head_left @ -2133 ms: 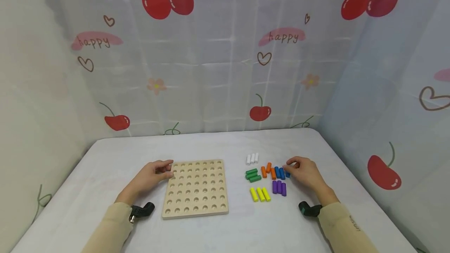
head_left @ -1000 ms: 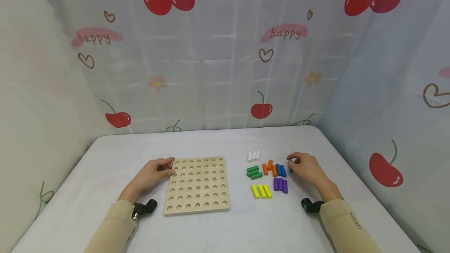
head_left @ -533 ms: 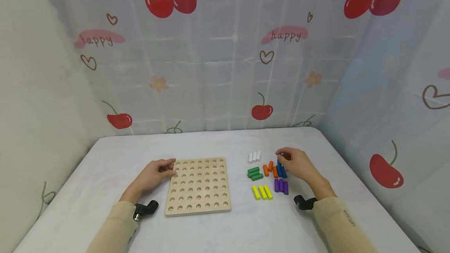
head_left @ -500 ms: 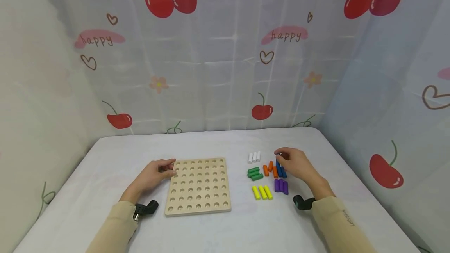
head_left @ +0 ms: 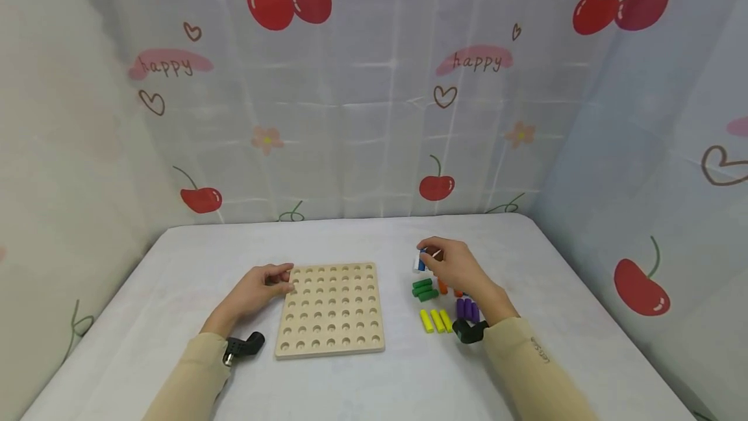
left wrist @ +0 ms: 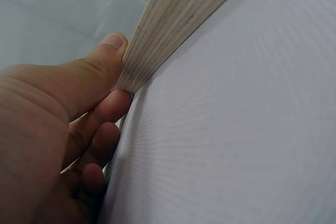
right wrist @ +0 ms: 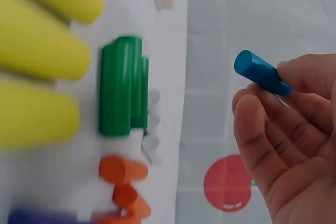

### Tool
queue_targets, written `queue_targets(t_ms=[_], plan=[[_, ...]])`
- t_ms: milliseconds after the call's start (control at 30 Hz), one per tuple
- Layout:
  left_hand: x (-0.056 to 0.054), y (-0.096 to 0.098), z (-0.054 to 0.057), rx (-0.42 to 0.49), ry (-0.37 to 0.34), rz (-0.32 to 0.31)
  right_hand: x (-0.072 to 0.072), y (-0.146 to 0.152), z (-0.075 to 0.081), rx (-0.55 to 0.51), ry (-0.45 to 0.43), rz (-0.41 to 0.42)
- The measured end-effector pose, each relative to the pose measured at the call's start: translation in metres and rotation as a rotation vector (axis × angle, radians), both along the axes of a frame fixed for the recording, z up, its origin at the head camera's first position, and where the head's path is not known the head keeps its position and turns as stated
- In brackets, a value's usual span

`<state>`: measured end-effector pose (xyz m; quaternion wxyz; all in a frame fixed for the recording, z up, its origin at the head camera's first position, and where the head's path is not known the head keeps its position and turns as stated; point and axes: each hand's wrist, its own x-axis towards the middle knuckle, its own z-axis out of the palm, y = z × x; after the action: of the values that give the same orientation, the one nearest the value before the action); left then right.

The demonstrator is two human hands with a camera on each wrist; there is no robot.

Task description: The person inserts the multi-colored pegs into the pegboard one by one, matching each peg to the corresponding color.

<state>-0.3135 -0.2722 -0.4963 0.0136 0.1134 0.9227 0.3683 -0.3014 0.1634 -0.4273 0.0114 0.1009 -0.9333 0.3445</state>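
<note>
My left hand [head_left: 253,291] holds the far left corner of a square wooden pegboard [head_left: 330,309] with rows of round holes. In the left wrist view, its thumb [left wrist: 110,45] and forefinger touch the layered edge, the other fingers curling below. My right hand [head_left: 454,266] pinches a blue peg [right wrist: 260,72] between thumb and fingers, above the table; in the head view it overlaps the white pegs [head_left: 416,261]. Several pegs lie beneath and in front of this hand: green [head_left: 424,290], yellow [head_left: 435,321], purple [head_left: 467,308] and partly hidden orange [head_left: 442,286].
The pegs lie in colour groups to the right of the board on a white-covered table [head_left: 374,388]. A white curtain [head_left: 350,148] printed with cherries hangs behind the table and along its right side. Each wrist wears a small black camera [head_left: 245,345].
My right hand has picked up a blue peg from the right end of the blue group and carried it left, to beside the white pegs. My left hand stays at the board's corner.
</note>
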Motion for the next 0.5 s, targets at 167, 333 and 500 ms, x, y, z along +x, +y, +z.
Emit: queue_targets(t_ms=[167, 333, 500], plan=[[0.000, 0.000, 0.002, 0.015, -0.013, 0.008, -0.004, -0.025, 0.004, -0.011, 0.014, 0.027], [0.002, -0.001, 0.002, 0.024, -0.017, 0.005, -0.010, -0.052, 0.003, -0.027, 0.018, 0.028], [0.002, 0.000, 0.002, 0.027, -0.034, 0.018, -0.014, -0.076, 0.000, -0.024, 0.050, 0.054]])
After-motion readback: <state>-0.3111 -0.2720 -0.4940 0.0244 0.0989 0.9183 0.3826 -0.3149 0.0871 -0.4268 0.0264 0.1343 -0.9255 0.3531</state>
